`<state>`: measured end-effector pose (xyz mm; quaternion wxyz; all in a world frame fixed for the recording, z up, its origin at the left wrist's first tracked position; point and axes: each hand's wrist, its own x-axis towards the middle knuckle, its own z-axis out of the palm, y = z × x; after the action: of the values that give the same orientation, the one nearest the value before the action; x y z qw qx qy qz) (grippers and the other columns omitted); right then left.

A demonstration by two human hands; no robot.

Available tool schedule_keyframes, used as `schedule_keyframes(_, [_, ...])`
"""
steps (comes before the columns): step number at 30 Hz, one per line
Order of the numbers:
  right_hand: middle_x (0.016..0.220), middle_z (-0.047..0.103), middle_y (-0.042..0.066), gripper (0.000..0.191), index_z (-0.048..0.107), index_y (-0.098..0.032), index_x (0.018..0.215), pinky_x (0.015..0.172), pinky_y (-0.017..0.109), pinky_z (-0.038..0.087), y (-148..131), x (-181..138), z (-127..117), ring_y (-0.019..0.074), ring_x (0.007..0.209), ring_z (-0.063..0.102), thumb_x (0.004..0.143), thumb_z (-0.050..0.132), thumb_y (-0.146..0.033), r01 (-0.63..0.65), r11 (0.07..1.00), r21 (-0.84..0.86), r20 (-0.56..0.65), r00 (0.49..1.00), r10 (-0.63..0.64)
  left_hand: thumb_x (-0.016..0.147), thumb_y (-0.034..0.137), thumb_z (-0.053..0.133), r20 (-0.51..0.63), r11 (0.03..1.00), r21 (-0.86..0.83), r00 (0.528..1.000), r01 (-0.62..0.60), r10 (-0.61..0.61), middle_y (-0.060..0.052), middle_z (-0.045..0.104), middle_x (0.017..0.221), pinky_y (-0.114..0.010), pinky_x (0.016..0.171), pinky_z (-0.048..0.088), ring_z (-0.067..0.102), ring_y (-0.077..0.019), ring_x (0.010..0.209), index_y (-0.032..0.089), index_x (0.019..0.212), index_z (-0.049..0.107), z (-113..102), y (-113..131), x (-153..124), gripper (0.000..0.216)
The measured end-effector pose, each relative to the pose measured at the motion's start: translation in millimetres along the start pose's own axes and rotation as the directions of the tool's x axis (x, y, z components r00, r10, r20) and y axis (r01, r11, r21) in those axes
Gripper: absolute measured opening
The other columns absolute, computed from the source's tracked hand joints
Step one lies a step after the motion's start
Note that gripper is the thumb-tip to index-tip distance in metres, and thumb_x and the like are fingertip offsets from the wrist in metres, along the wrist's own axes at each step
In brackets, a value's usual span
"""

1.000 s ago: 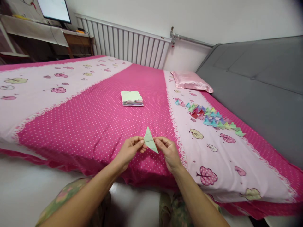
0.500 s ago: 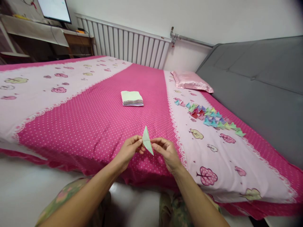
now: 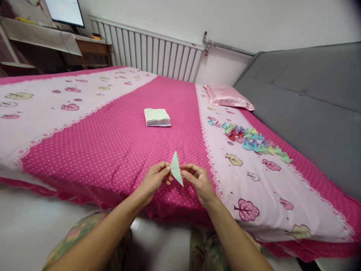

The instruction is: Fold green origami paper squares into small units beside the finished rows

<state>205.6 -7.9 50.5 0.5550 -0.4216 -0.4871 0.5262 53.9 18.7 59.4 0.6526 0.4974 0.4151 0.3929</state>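
Observation:
A folded piece of light green paper (image 3: 176, 170), long and pointed at both ends, is held up above the near part of the bed. My left hand (image 3: 156, 178) pinches its left side between thumb and fingers. On the other side, my right hand (image 3: 199, 181) has thumb and fingers closed at the paper's right edge. A crease crosses the paper's middle. Beyond the hands, a stack of square paper sheets (image 3: 158, 117) lies on the pink dotted bedspread, pale green on top.
Several small folded paper boats (image 3: 254, 140) in many colours lie on the right of the bed (image 3: 113, 139). Behind them are a pink pillow (image 3: 228, 96) and a grey headboard (image 3: 307, 82). A radiator (image 3: 149, 49) and a desk with a monitor (image 3: 65, 13) stand at the back.
The folded green paper has shifted and turned very slightly to the right between my fingers. Both hands keep nearly the same place; the stack and paper boats have not moved.

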Motion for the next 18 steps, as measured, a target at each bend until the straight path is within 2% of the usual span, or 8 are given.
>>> schedule_keyframes(3, [0.081, 0.064, 0.003, 0.025, 0.062, -0.019, 0.091, 0.07, 0.027, 0.046, 0.4, 0.5, 0.4, 0.0145, 0.075, 0.059, 0.069, 0.066, -0.031, 0.003, 1.0, 0.006, -0.015, 1.0, -0.003, 0.076, 0.03, 0.05, -0.01, 0.995, 0.09, 0.999, -0.051, 0.052, 0.0, 0.054, 0.061, -0.023, 0.055, 0.039, 0.05, -0.0103, 0.056, 0.014, 0.072, 0.053, -1.7, -2.7, 1.6, 0.017])
schedule_keyframes(5, [0.081, 0.064, 0.004, 0.028, 0.062, -0.019, 0.093, 0.069, 0.028, 0.047, 1.2, 1.1, 0.8, 0.0151, 0.074, 0.059, 0.069, 0.066, -0.032, -0.001, 1.0, -0.021, -0.02, 1.0, 0.0, 0.077, 0.03, 0.047, -0.014, 0.968, 0.217, 0.992, -0.122, 0.128, 0.001, 0.052, 0.058, -0.023, 0.054, 0.037, 0.048, -0.0104, 0.054, 0.014, 0.07, 0.053, -3.3, -5.6, 2.2, 0.018])
schedule_keyframes(8, [0.08, 0.065, 0.004, 0.028, 0.062, -0.017, 0.089, 0.067, 0.027, 0.047, 3.8, 2.0, 1.0, 0.0159, 0.072, 0.059, 0.066, 0.068, -0.033, -0.01, 0.996, -0.084, -0.018, 1.0, 0.009, 0.078, 0.029, 0.046, 0.027, 0.873, 0.434, 0.971, -0.224, 0.236, 0.001, 0.052, 0.058, -0.022, 0.053, 0.035, 0.047, -0.0109, 0.055, 0.015, 0.069, 0.056, -4.4, -9.3, 1.0, 0.019])
schedule_keyframes(10, [0.076, 0.065, 0.003, 0.023, 0.063, -0.017, 0.081, 0.063, 0.026, 0.046, 6.2, 2.4, 0.6, 0.0153, 0.068, 0.059, 0.066, 0.067, -0.034, -0.015, 0.992, -0.123, -0.024, 1.0, 0.012, 0.077, 0.028, 0.045, 0.068, 0.815, 0.521, 0.964, -0.253, 0.256, 0.001, 0.053, 0.059, -0.022, 0.052, 0.034, 0.047, -0.0112, 0.055, 0.016, 0.069, 0.058, -3.6, -10.0, -0.7, 0.019])
schedule_keyframes(15, [0.071, 0.065, 0.004, 0.021, 0.064, -0.014, 0.074, 0.06, 0.026, 0.046, 11.8, 3.4, -0.2, 0.0148, 0.063, 0.059, 0.065, 0.067, -0.033, -0.05, 0.991, -0.124, -0.069, 0.997, 0.042, 0.077, 0.028, 0.046, 0.07, 0.769, 0.589, 0.964, -0.246, 0.255, 0.001, 0.054, 0.057, -0.021, 0.05, 0.034, 0.048, -0.0116, 0.053, 0.016, 0.066, 0.057, -1.8, -9.1, -1.6, 0.02])
schedule_keyframes(18, [0.073, 0.066, 0.005, 0.025, 0.063, -0.014, 0.077, 0.058, 0.026, 0.047, 17.0, 6.1, -2.4, 0.0153, 0.064, 0.06, 0.062, 0.069, -0.033, -0.096, 0.994, -0.06, -0.196, 0.977, 0.083, 0.079, 0.03, 0.046, 0.031, 0.752, 0.611, 0.956, -0.249, 0.292, -0.003, 0.062, 0.07, -0.025, 0.058, 0.041, 0.056, -0.0151, 0.063, 0.016, 0.08, 0.059, -3.8, -11.3, 0.1, 0.02])
